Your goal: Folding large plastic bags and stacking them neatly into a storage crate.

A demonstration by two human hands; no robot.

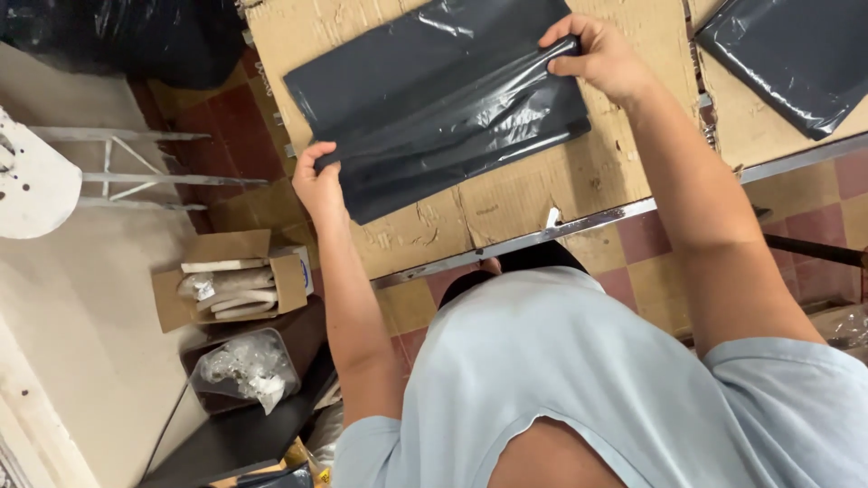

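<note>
A dark grey plastic bag [434, 99] lies flat on a cardboard-covered table [542, 194]. My left hand [318, 185] pinches the bag's near left corner. My right hand [599, 56] grips the bag's right edge, which is bunched up and lifted slightly. The plastic is creased and stretched in a band between the two hands. The rest of the bag rests on the cardboard behind that band.
Another dark plastic bag [800, 54] lies at the table's right. A metal strip edges the table front [579, 221]. On the left floor stand an open cardboard box [231, 282] of wrapped items, a clear plastic bag [244, 369], and a white stool [36, 181].
</note>
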